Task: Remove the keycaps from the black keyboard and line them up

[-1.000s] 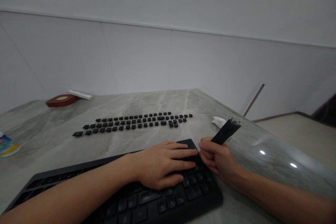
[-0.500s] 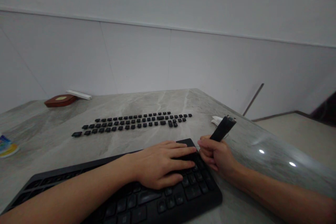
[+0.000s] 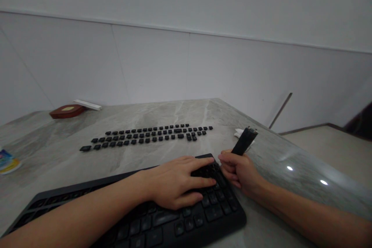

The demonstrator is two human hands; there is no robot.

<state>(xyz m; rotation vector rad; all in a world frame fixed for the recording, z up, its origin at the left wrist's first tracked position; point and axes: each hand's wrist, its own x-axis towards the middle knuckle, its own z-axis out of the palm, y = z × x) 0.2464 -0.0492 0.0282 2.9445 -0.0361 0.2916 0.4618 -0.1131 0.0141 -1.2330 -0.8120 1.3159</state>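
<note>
My left hand (image 3: 176, 186) lies across a black keyboard (image 3: 213, 213) with its fingers spread, the fingertips near the right-hand keys. Its forearm covers much of the keyboard's left part. The upper rows of the keyboard show bare sockets at the left. At the keyboard's right edge, my right hand (image 3: 241, 172) is closed around a flat black tool (image 3: 244, 141). Two small metal prongs stick up from the tool's top end; its lower end is hidden by my fingers. Beyond the keyboard, loose black keycaps (image 3: 85, 148) are laid out in rows on the table.
The grey marbled table (image 3: 162, 112) meets a white wall at the back. A reddish-brown box (image 3: 66, 112) and a white strip (image 3: 87, 104) lie at the back left. A bottle (image 3: 8, 162) is partly in view at the left edge. Something white (image 3: 238, 133) lies behind the tool.
The tool in my right hand has tilted slightly left and dipped a little. My left index finger has shifted up and left a little on the keyboard.
</note>
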